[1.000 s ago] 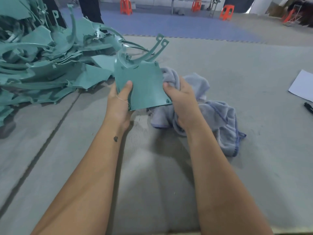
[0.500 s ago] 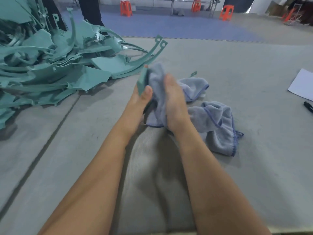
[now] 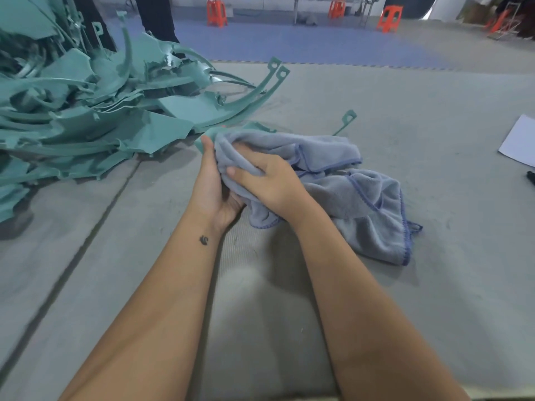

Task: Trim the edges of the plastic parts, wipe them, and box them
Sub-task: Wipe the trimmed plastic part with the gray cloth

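Teal plastic part (image 3: 206,138) barely showing, nearly all wrapped in the grey cloth (image 3: 333,180), low over the bench (image 3: 434,285) mid-frame. Left hand (image 3: 212,186) underneath, palm up, fingers curled round part and cloth. Right hand (image 3: 266,180) on top, grip bunching the cloth and pressing it down onto the part. Thin tab of the part (image 3: 346,120) poking out beyond the cloth. Rest of the cloth trailing right across the bench. Heap of teal offcuts (image 3: 86,111) just left of the hands. White paper (image 3: 519,144) and a dark pen (image 3: 531,177) at far right
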Demonstrator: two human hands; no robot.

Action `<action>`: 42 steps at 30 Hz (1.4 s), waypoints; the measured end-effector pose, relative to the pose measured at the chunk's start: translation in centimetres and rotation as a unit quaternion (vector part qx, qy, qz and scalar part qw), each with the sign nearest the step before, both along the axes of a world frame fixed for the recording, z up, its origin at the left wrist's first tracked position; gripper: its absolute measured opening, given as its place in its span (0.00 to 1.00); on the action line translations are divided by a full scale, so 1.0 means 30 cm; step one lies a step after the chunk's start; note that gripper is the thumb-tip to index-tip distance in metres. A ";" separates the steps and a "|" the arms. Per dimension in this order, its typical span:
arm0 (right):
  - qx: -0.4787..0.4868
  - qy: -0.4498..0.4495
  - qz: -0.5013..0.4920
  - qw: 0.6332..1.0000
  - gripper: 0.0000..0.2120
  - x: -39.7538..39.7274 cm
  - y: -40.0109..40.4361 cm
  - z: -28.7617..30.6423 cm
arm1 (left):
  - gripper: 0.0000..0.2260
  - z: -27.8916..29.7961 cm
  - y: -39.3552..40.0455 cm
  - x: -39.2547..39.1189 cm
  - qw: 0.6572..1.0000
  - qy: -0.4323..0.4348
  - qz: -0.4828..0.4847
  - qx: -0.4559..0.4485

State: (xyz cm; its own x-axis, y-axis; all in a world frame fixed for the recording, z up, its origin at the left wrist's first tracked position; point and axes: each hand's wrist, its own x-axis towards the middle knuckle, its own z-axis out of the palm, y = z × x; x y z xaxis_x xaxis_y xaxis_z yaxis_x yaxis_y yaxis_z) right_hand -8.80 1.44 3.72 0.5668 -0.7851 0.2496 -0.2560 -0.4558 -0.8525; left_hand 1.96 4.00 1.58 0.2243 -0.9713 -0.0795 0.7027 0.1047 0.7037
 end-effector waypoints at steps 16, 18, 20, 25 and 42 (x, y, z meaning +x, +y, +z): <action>0.016 -0.005 -0.017 1.000 0.25 0.053 -0.032 0.002 | 0.35 0.012 0.020 -0.002 1.000 0.022 0.019 -0.009; 0.029 0.000 -0.022 0.999 0.25 0.052 -0.044 0.013 | 0.26 0.009 0.016 -0.018 0.999 0.024 0.025 -0.013; 0.051 0.019 -0.005 0.999 0.13 0.032 -0.047 0.013 | 0.23 0.001 0.013 -0.015 0.999 -0.007 0.033 0.001; 0.079 0.040 0.081 0.993 0.14 -0.058 -0.042 0.011 | 0.32 -0.002 0.023 0.007 0.998 -0.025 -0.007 0.062; -0.078 0.127 -0.012 0.989 0.17 -0.042 -0.025 -0.032 | 0.18 0.021 0.023 0.022 0.987 0.117 0.099 0.043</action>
